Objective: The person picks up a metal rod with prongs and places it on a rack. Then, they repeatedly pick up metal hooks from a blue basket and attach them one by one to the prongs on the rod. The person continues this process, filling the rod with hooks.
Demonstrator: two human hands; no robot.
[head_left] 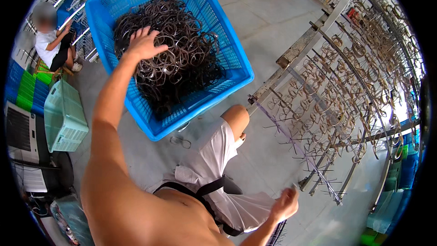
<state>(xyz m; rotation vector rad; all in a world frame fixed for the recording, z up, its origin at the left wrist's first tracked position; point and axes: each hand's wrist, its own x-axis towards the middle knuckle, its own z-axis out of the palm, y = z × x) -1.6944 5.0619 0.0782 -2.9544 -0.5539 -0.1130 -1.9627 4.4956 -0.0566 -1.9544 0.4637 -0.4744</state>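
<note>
Dark metal rings (182, 27) lie in a tangled heap inside a large blue plastic crate (245, 69). My left hand (145, 45) rests on top of the heap with its fingers spread, gripping none of the rings that I can see. Low on the right, beside my knee, my right hand (286, 204) is curled closed and slightly blurred. A small pale tip shows at its fingers, but what it holds is too small to make out. To the right stands a metal rack (298, 54) with rows of thin prongs, and many brownish rings (314, 105) hang from it.
A pale green crate (68, 118) stands on the left, near stacked blue and green crates (27, 89). Further back, a seated person (52, 41) is beside more racks. One loose ring (180, 142) lies on the grey floor (273, 23) below the blue crate.
</note>
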